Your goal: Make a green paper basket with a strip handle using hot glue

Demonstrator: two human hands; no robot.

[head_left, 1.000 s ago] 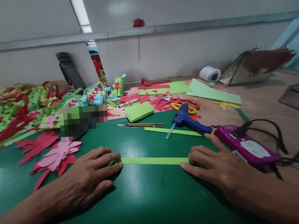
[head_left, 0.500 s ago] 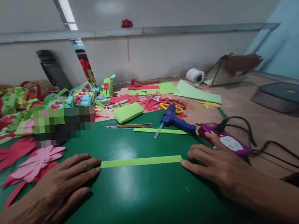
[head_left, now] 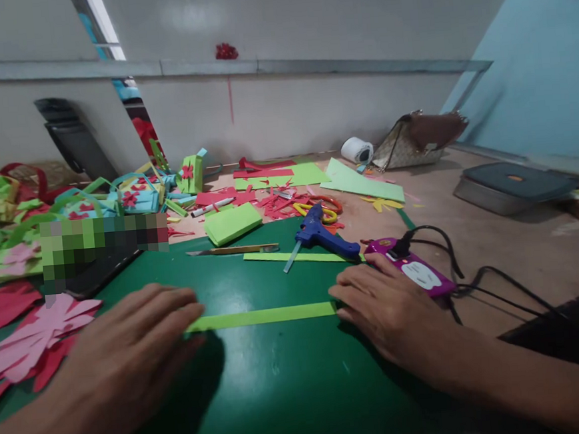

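Observation:
A long light-green paper strip [head_left: 262,316] lies flat on the dark green mat [head_left: 283,391]. My left hand [head_left: 129,350] rests at the strip's left end, fingers stretched out over it. At the right end sits my right hand [head_left: 381,307], fingers flat and touching the strip's tip. Just behind that hand lies a purple power strip [head_left: 414,274] with black cables. A blue glue gun [head_left: 321,234] and a second green strip [head_left: 297,258] lie farther back.
Pink and red paper flowers [head_left: 38,334] lie at the left. A craft knife [head_left: 232,251], folded green paper [head_left: 232,223], scissors [head_left: 319,208], scraps and paper baskets [head_left: 132,192] crowd the back. A tape roll [head_left: 357,150], a bag [head_left: 418,138] and a lidded box [head_left: 512,186] stand right.
The view has swung to the right. My left hand has slid further over the strip's left end, and the right hand has stayed at the other end.

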